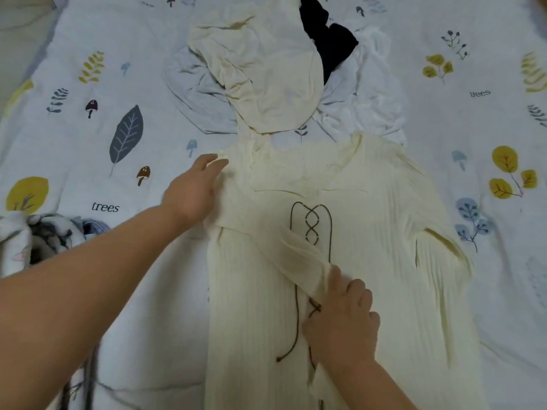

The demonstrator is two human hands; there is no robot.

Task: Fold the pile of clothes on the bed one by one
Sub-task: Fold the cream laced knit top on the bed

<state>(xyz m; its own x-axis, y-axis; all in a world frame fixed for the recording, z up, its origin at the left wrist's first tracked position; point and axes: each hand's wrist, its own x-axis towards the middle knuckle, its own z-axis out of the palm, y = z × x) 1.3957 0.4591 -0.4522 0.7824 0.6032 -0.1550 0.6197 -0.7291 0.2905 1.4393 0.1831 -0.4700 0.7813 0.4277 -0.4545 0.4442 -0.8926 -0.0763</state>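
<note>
A printed bedsheet, patterned with leaves and mushrooms, is filling the frame as a person is folding a cream ribbed dress with brown front lacing. The dress is lying flat through the centre and lower half of the frame, its long axis running from the neckline at mid-frame down toward the bottom edge. Above it, at top centre, the pile of clothes is waiting: a cream garment on top, with grey, black and white pieces beneath.

The left hand is resting with fingers extended and flat on the dress's folded shoulder at centre left, apparently pinning the fold line. The right hand, lower centre, is pinching the cuff of the sleeve, which is lying diagonally across the lacing. The other sleeve is lying at the right, nearer the right hand, and probably needs folding inward next.
</note>
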